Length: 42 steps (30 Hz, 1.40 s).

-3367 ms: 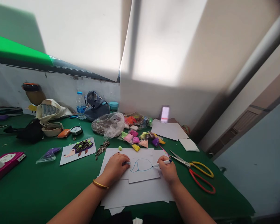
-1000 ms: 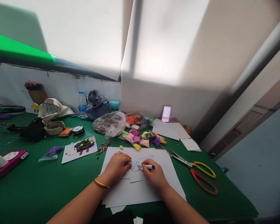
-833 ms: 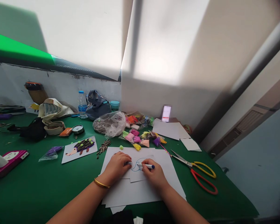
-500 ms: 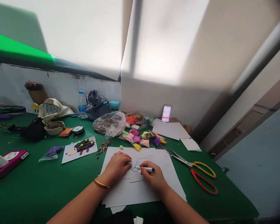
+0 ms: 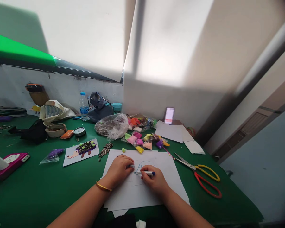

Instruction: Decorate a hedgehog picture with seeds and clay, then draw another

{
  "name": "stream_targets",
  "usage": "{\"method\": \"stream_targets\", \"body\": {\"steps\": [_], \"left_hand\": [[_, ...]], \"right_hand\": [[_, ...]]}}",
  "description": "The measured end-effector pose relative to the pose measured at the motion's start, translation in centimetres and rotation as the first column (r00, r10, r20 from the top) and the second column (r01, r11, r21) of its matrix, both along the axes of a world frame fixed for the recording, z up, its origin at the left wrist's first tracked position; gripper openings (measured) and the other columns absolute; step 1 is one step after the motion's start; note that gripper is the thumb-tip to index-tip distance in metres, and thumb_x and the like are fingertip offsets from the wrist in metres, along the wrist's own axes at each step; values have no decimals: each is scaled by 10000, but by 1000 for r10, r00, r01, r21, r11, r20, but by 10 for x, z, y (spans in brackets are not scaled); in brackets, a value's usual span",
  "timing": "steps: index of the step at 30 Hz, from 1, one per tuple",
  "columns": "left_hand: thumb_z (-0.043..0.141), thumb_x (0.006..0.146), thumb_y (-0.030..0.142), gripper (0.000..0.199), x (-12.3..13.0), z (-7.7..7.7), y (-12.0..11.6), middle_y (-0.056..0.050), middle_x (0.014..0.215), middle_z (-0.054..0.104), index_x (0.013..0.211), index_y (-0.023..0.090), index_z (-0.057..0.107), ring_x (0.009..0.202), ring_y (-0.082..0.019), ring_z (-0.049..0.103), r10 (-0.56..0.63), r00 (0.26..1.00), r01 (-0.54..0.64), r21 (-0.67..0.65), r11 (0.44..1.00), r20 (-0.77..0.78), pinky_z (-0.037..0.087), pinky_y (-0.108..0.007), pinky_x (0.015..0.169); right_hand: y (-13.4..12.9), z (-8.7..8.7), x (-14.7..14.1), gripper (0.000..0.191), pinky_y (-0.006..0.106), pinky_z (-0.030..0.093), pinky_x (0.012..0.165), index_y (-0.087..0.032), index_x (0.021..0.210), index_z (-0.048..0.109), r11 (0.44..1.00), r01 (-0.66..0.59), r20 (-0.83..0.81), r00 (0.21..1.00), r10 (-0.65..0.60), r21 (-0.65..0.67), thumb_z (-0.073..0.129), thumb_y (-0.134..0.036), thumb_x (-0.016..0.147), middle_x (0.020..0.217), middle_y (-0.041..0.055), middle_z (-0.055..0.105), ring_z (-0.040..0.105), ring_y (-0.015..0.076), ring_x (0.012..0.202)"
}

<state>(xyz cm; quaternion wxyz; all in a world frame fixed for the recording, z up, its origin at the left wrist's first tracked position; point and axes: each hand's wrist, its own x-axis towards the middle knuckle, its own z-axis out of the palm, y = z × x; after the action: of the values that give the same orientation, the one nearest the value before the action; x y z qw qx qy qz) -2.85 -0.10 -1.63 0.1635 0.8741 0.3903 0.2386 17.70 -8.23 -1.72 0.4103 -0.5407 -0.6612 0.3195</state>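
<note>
White marker has moved left over the drawing.

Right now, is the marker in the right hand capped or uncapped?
Uncapped: the marker in the right hand has its narrow tip at the blue outline.

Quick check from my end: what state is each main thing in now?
Left hand: resting on the white paper
Right hand: closed around the marker
Marker: uncapped, tip at the blue outline
Scissors: lying down, blades slightly apart
Bottle: upright, cap on
Jar: upright, lid on
Hedgehog card: lying flat
</note>
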Motion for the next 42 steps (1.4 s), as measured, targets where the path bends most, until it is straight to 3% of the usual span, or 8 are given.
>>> {"method": "stream_targets", "body": {"steps": [13,42], "left_hand": [[730,788,223,129,-1,-2,1,-16,1021,755,910,246,767,991,-225,626,-8,1000,8,21,1000,11,438,-353,927],[711,797,226,126,4,0,0,-19,1032,755,909,248,765,1003,-230,624,-4,1000,4,1,1000,-5,438,-358,933]], "right_hand": [[1,-1,1,167,268,467,699,-203,800,677,998,59,-17,998,-60,-28,544,-295,845,752,20,718,651,187,749],[3,-2,5,197,261,454,626,-196,799,686,993,107,-8,994,-107,-39,539,-320,841,750,30,714,634,185,697]]}}
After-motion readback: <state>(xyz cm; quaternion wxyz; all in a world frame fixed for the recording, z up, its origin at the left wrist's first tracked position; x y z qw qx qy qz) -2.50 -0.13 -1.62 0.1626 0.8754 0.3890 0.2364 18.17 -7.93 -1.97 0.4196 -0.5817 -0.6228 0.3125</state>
